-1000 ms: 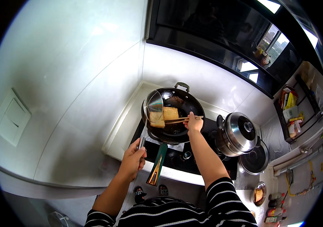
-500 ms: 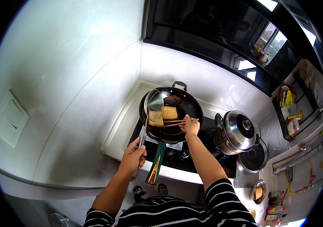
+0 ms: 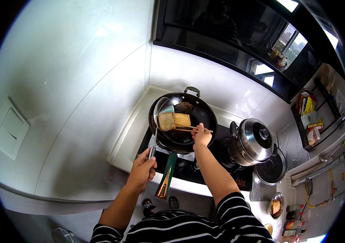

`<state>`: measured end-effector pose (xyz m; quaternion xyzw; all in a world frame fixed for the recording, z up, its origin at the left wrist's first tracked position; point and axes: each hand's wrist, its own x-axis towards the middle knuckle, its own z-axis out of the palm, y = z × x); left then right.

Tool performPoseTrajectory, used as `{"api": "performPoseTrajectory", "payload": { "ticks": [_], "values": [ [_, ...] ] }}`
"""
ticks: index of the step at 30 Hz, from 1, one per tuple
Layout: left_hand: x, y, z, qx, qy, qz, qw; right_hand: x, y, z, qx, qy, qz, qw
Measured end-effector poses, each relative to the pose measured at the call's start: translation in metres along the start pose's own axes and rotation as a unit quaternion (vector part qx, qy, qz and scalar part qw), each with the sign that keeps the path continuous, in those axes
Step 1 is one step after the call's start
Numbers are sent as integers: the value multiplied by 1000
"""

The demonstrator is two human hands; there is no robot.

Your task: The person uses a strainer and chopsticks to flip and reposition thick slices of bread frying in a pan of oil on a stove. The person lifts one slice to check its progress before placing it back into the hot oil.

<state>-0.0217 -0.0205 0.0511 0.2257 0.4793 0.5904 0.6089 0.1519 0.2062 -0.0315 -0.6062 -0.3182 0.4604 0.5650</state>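
A black wok (image 3: 198,113) with a green handle sits on the stove. My left hand (image 3: 142,169) is closed round the handle of a wire-mesh skimmer (image 3: 164,109), whose round basket hangs over the wok's left side. Pinched in my right hand (image 3: 202,137) is a pair of chopsticks (image 3: 187,128), their tips at a golden fried slab of food (image 3: 181,119) in the wok. Behind the mesh shows more golden food, partly hidden; whether it rests in the basket or under it I cannot tell.
To the right of the wok stands a steel pot (image 3: 253,141) with a domed lid, and a dark round lid (image 3: 270,168) lies beside it. Farther right are a steel bowl (image 3: 277,204) with fried food and several bottles (image 3: 295,220). The wok's green handle (image 3: 167,176) juts toward me.
The chopsticks and my right hand have shifted slightly. The front piece of food has moved up toward the other piece, behind the mesh. My left hand and the skimmer have barely moved.
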Motion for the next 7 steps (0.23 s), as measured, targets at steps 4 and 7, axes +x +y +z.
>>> {"api": "performPoseTrajectory", "payload": {
  "ticks": [4,7],
  "values": [
    [0,0,-1,-4,5,-4,1000,1,-1,1,-7,-14,-48,999],
    [2,-2,-4,-7,-3,0,1000,7,-6,-5,-45,-16,-104,993]
  ]
}}
